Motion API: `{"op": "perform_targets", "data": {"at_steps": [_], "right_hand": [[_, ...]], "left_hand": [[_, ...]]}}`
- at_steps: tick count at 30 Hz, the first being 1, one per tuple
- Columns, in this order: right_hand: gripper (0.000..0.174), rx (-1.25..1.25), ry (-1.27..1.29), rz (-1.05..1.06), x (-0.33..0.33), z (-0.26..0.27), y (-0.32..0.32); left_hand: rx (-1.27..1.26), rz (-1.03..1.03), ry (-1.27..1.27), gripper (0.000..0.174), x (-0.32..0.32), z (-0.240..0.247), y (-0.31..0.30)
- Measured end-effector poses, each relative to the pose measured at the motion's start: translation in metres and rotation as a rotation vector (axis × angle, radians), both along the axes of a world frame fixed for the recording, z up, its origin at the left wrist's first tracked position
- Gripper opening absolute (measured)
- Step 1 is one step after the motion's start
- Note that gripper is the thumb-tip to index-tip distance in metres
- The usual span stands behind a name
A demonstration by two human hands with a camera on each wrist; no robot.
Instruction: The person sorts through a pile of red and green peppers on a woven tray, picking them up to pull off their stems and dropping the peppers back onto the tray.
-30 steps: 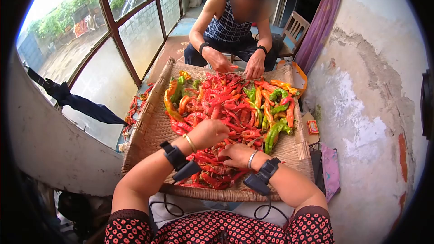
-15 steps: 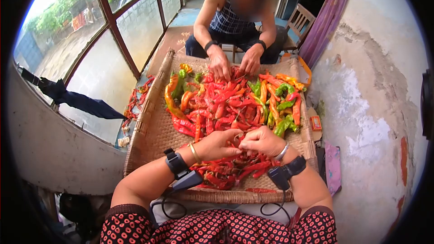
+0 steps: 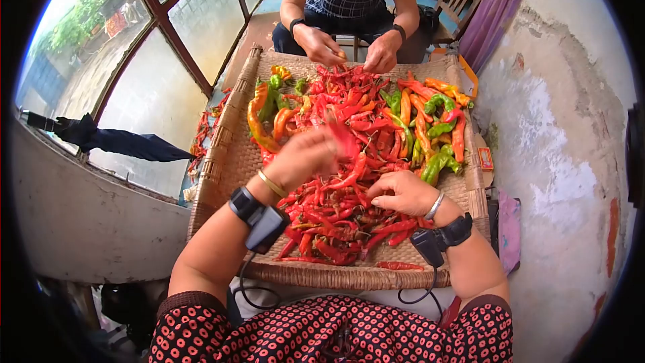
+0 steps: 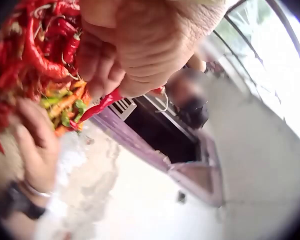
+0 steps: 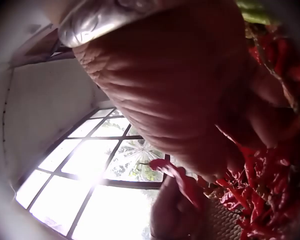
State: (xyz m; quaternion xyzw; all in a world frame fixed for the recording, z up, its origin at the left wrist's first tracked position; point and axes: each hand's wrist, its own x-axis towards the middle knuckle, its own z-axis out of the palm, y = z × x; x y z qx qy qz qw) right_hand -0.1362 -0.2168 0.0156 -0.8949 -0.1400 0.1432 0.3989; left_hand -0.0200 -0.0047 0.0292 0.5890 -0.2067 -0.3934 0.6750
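Observation:
A heap of red chillies [image 3: 342, 208] lies on a woven tray [image 3: 228, 175]. My left hand [image 3: 306, 156] is raised above the heap and grips one red chilli [image 3: 344, 140], blurred in the head view. The left wrist view shows that chilli [image 4: 102, 103] sticking out from under the curled fingers. My right hand [image 3: 398, 192] rests low on the heap with its fingers curled inward. Whether it pinches anything is hidden, and the right wrist view shows mostly palm [image 5: 190, 100] over the red chillies [image 5: 260, 200].
Green and orange chillies [image 3: 430, 141] lie at the tray's right, and others [image 3: 265, 111] at its far left. A person opposite works with both hands [image 3: 349, 50] at the far edge. A window [image 3: 134, 60] is left, a rough wall [image 3: 557, 161] right, a folded umbrella [image 3: 114, 141] beside the tray.
Both hands were together on one chilli in the heap. My left hand has since lifted up and away with a red chilli, while my right hand stayed low on the pile.

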Motion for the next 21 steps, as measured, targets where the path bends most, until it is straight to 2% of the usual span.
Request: {"op": "perform_targets", "data": {"at_steps": [1,2,3,4,5,7,9,11,12,14,15,18,19,20,21], "right_hand": [[0.027,0.007,0.002,-0.001,-0.001,-0.002,0.003],[0.029,-0.07,-0.05,0.017,-0.001,-0.004,0.006],[0.032,-0.148,-0.103,0.036,-0.002,-0.005,0.009],[0.041,-0.178,-0.158,0.067,-0.003,-0.013,0.01],[0.041,-0.177,-0.158,0.069,-0.005,-0.014,0.013],[0.048,-0.337,-0.045,0.046,-0.009,-0.014,0.019],[0.048,-0.364,-0.046,0.057,-0.009,-0.022,0.018],[0.035,-0.357,-0.12,0.054,-0.007,-0.032,0.019],[0.035,-0.356,-0.12,0.054,-0.007,-0.034,0.02],[0.021,-0.271,-0.15,0.089,-0.005,-0.035,0.02],[0.021,-0.271,-0.15,0.086,-0.004,-0.033,0.02],[0.014,0.013,-0.171,0.061,0.0,-0.017,0.019],[0.013,0.109,-0.121,-0.007,-0.002,-0.007,0.019],[0.012,0.291,0.094,-0.109,-0.003,0.002,0.018],[0.01,0.472,0.311,-0.213,-0.003,0.007,0.018]], "left_hand": [[-0.233,0.215,0.11,0.029,0.002,0.003,-0.002],[-0.285,0.198,0.099,0.038,0.01,0.004,0.002],[-0.281,0.198,0.097,0.038,0.012,0.0,0.004],[-0.136,0.162,-0.088,0.035,0.014,-0.008,0.006],[0.01,0.124,-0.271,0.032,0.015,-0.018,0.006],[0.198,-0.065,-0.625,0.022,0.009,-0.037,0.0],[0.294,-0.244,-0.789,0.02,-0.011,-0.031,-0.006],[0.295,-0.353,-0.9,0.022,-0.022,-0.04,-0.008],[0.315,-0.4,-0.941,0.023,-0.025,-0.042,-0.008],[0.356,-0.472,-0.987,0.022,-0.026,-0.042,-0.009],[0.395,-0.545,-1.03,0.021,-0.026,-0.042,-0.009],[0.275,-0.47,-0.968,0.024,-0.028,-0.036,-0.012],[0.192,-0.428,-0.962,0.025,-0.029,-0.034,-0.013],[0.191,-0.422,-0.825,0.027,-0.031,-0.031,-0.013],[0.192,-0.421,-0.822,0.027,-0.032,-0.031,-0.013]]}}
